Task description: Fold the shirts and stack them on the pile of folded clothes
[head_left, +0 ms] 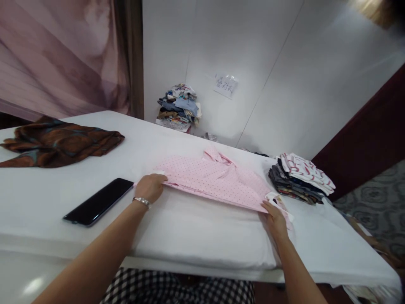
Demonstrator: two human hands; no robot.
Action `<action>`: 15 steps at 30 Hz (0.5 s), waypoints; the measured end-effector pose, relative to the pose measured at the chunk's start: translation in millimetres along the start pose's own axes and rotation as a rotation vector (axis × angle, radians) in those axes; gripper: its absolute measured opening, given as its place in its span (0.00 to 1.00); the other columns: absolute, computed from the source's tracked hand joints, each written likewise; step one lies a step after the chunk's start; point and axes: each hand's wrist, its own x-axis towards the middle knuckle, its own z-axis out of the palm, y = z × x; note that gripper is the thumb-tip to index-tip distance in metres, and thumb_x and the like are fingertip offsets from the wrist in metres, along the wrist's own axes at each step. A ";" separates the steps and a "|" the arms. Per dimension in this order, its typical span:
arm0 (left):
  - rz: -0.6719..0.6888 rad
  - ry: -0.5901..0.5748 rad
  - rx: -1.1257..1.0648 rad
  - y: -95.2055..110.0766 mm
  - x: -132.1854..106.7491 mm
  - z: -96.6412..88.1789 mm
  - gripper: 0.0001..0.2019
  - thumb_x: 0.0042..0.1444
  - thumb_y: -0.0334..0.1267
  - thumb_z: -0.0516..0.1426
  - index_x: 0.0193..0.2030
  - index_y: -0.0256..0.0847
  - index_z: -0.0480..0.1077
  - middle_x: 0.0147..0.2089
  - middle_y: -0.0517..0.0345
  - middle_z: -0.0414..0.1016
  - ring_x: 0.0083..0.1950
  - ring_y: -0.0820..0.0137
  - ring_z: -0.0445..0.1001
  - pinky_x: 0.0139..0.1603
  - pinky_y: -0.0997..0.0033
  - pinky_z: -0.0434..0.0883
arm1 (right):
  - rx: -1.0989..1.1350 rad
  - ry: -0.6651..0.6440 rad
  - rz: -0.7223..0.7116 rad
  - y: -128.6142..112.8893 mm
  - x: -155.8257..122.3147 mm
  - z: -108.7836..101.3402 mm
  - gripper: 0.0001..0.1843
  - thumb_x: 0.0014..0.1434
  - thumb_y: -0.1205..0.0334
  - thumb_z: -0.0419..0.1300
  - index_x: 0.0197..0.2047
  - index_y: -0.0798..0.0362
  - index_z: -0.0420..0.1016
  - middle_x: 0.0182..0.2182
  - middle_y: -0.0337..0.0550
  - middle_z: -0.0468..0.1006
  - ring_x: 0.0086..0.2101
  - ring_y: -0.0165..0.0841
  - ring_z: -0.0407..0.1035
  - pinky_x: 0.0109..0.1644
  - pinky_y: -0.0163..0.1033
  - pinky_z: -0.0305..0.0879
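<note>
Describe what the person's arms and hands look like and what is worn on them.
Both forearms are bare, with no sleeves showing. The left hand has a slim silver metal bracelet at the wrist. The right hand shows no ring, watch or glove. Neither hand is gloved.

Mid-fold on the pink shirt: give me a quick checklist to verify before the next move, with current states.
1. Left hand on the pink shirt's left edge: ok.
2. Right hand on its right corner: ok.
3. Shirt lying flat on the white table: mostly ok; collar bunched.
4. Phone apart from the shirt: ok, though close to the left wrist.
5. Folded stack apart from the shirt: cannot tell, very close.
6. Brown garment out of the way: ok.
</note>
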 end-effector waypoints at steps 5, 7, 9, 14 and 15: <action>-0.038 -0.097 0.022 1.4 -7.5 -3.7 0.22 0.47 0.26 0.47 0.43 0.40 0.78 0.46 0.43 0.78 0.46 0.53 0.76 0.44 0.56 0.71 | 0.036 -0.155 0.072 -6.7 -9.1 3.0 0.29 0.46 0.71 0.48 0.48 0.52 0.79 0.54 0.45 0.74 0.57 0.39 0.65 0.65 0.52 0.55; -0.052 -0.095 0.018 1.8 -7.5 -3.3 0.22 0.47 0.26 0.48 0.43 0.41 0.78 0.46 0.43 0.78 0.46 0.53 0.76 0.43 0.56 0.71 | 0.043 -0.145 0.105 -11.1 -11.6 3.2 0.30 0.45 0.71 0.47 0.49 0.52 0.78 0.54 0.43 0.73 0.58 0.38 0.64 0.66 0.52 0.53; -0.056 -0.088 0.011 2.2 -7.3 -2.2 0.22 0.47 0.26 0.48 0.44 0.41 0.78 0.47 0.43 0.78 0.46 0.53 0.76 0.44 0.56 0.72 | 0.063 -0.140 0.156 -16.9 -12.1 1.3 0.29 0.44 0.71 0.48 0.48 0.51 0.79 0.54 0.43 0.74 0.58 0.38 0.63 0.67 0.52 0.52; -0.056 -0.113 -0.014 -0.9 -9.3 1.8 0.24 0.44 0.27 0.49 0.47 0.42 0.77 0.53 0.47 0.75 0.51 0.55 0.74 0.46 0.59 0.72 | 0.143 -0.092 0.122 -41.9 3.6 -6.9 0.23 0.54 0.62 0.52 0.52 0.50 0.76 0.57 0.46 0.71 0.63 0.41 0.55 0.67 0.56 0.49; -0.059 -0.126 -0.037 -2.6 -9.2 1.4 0.25 0.44 0.28 0.49 0.48 0.43 0.76 0.54 0.49 0.75 0.52 0.55 0.74 0.47 0.60 0.72 | 0.151 -0.080 0.102 -48.5 10.6 -7.2 0.22 0.57 0.59 0.52 0.53 0.50 0.76 0.57 0.46 0.71 0.63 0.42 0.55 0.66 0.57 0.48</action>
